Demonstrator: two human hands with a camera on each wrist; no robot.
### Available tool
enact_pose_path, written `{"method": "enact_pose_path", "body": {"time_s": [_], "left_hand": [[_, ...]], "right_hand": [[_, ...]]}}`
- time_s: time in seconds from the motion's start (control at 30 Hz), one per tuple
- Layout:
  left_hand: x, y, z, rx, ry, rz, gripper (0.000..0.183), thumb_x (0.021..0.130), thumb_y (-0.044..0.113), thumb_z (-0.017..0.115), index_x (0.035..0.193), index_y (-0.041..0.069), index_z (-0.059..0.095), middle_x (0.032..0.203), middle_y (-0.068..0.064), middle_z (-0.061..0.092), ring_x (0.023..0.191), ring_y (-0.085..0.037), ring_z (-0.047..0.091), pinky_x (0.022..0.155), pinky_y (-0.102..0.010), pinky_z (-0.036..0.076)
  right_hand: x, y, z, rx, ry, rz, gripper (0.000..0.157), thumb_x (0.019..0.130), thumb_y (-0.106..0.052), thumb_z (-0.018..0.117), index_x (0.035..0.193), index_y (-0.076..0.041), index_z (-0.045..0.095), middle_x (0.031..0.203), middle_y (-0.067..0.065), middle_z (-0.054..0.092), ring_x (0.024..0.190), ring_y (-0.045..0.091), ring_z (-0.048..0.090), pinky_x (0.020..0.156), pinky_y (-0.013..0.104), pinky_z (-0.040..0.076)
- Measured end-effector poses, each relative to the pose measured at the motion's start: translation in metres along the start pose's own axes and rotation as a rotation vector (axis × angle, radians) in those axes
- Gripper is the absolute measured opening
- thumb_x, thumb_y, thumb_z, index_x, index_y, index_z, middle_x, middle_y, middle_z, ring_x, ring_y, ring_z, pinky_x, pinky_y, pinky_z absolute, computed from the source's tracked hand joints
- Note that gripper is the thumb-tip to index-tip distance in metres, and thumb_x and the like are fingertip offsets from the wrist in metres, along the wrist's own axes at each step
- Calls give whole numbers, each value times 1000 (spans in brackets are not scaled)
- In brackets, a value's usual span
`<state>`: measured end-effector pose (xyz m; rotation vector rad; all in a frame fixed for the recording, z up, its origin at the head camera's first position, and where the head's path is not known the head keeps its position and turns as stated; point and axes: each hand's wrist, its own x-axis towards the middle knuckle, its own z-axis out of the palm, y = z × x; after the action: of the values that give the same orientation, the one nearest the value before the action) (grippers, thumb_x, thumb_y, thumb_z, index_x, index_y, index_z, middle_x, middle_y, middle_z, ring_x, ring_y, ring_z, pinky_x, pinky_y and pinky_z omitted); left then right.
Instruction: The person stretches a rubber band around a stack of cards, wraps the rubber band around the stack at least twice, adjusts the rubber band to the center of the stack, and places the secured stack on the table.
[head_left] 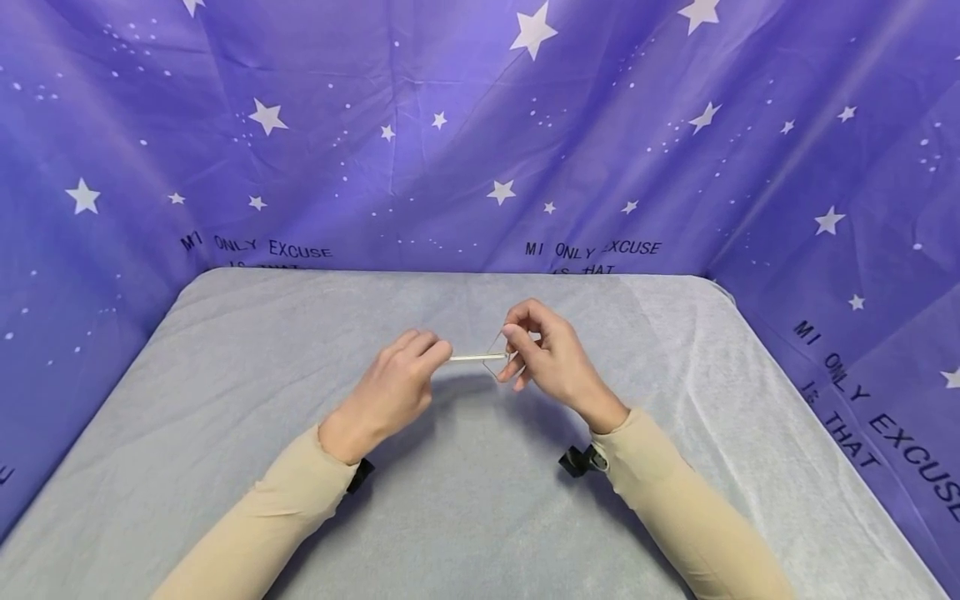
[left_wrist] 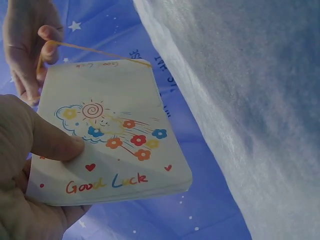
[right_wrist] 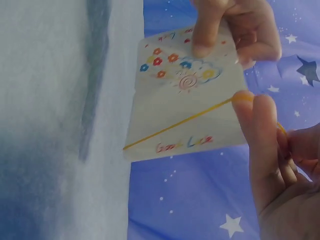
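My left hand grips a thin stack of white cards by one end, the thumb flat on the top face. Flowers, a sun, a cloud and "Good Luck" are printed on that face. A yellow-orange rubber band runs slantwise across the far end of the stack and around one corner. My right hand holds the band stretched, looped over its fingertips and drawn out to the side. In the head view the stack shows nearly edge-on, held above the table between both hands.
A grey cloth covers the table. Behind it and along both sides hangs a purple-blue curtain with white stars and black lettering. Small black devices sit under the sleeve cuffs at the wrists.
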<state>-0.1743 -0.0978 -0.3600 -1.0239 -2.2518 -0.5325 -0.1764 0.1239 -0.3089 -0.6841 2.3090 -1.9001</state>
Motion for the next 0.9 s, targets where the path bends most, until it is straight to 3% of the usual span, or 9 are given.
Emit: {"method": "enact_pose_path", "body": {"time_s": [0.17, 0.4, 0.57, 0.67, 0.8, 0.9], "left_hand": [[-1, 0, 1, 6, -23, -6, 36, 58, -17, 44, 83, 8, 46, 78, 0, 45, 69, -20, 45, 58, -29, 41], [-1, 4, 3, -40, -6, 6, 31, 61, -15, 44, 82, 8, 47, 78, 0, 48, 72, -18, 48, 61, -29, 43], [-2, 5, 5, -17, -36, 25, 33, 60, -15, 45, 83, 9, 47, 78, 0, 49, 73, -18, 48, 59, -28, 43], [-4, 3, 8, 2, -54, 38, 34, 59, -16, 47, 83, 9, 47, 78, -1, 49, 73, -18, 48, 59, -28, 44], [-5, -2, 9, 45, -51, 27, 36, 58, -17, 49, 82, 10, 47, 77, -2, 48, 71, -19, 48, 56, -29, 45], [-5, -5, 8, 77, -43, 12, 38, 56, -17, 50, 82, 10, 47, 76, -2, 48, 70, -19, 47, 54, -30, 45]], "right_hand": [[-3, -6, 4, -31, -8, -45, 9, 93, -6, 46, 95, 3, 46, 79, 29, 52, 55, 39, 60, 39, 45, 46], [-7, -12, 8, -175, -35, -68, 7, 92, -7, 48, 93, 0, 50, 74, 19, 56, 45, 32, 57, 34, 41, 42], [-12, -19, 14, -375, -96, -180, 4, 89, -5, 52, 87, -3, 54, 66, 10, 59, 52, 14, 56, 43, 28, 46], [-15, -25, 17, -447, -121, -239, 4, 89, -4, 53, 85, -5, 55, 65, 6, 59, 54, 7, 53, 45, 23, 42], [-19, -33, 16, -431, -147, -261, 4, 88, -2, 54, 84, -5, 55, 67, 5, 59, 58, 10, 53, 47, 23, 40], [-18, -35, 13, -301, -199, -223, 4, 87, 1, 53, 84, -2, 54, 69, 9, 58, 63, 20, 56, 53, 26, 46]]}}
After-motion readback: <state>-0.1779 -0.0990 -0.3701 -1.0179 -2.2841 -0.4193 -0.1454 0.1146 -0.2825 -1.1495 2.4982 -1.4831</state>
